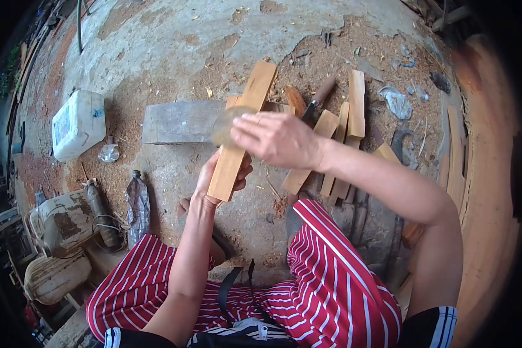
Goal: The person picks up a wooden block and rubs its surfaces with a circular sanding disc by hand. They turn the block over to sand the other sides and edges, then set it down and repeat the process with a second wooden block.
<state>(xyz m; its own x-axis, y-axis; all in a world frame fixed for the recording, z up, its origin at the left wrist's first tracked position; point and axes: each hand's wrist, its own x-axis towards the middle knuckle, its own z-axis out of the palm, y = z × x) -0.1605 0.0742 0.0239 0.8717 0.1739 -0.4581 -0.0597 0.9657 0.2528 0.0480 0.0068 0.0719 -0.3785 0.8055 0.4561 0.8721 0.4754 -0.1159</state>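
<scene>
Outdoor woodworking yard, sawdust (pixel 354 52) on cracked concrete floor (pixel 174 35), cut wooden slats (pixel 348 124), old motor (pixel 61 220)

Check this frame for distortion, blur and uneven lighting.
Head view: strong fisheye bending with black corners; the right hand and the round thing under it are motion-smeared, while the left hand and its wooden slat stay sharp; soft daylight, the right edge deep in shadow.

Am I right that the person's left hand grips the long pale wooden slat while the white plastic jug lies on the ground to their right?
Not quite: the head view shows the white plastic jug lying to their left. The left hand does grip the long pale wooden slat.
</scene>
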